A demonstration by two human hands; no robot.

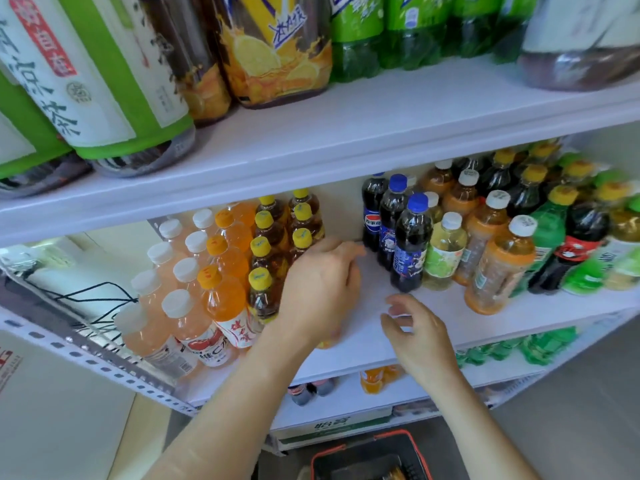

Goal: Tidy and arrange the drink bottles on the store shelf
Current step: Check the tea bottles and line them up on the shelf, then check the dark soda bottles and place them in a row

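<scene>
On the middle shelf [363, 327], rows of small bottles stand left and right of a bare gap. My left hand [320, 289] is at the right side of the yellow-capped tea bottles [261, 289] and wraps a front bottle [325, 342]. Only that bottle's amber base shows under my palm. My right hand [417, 332] hovers over the bare gap with loosely curled fingers, holding nothing, just in front of the blue-capped Pepsi bottles [410, 244]. Orange soda bottles [225, 299] and pink white-capped bottles [183, 320] stand further left.
Right of the Pepsi stand pale green, orange-labelled, green and dark cola bottles [498, 265]. Large tea and soda bottles [277, 46] fill the shelf above. A lower shelf holds more bottles [372, 379]. A red-rimmed basket [367, 452] sits on the floor below.
</scene>
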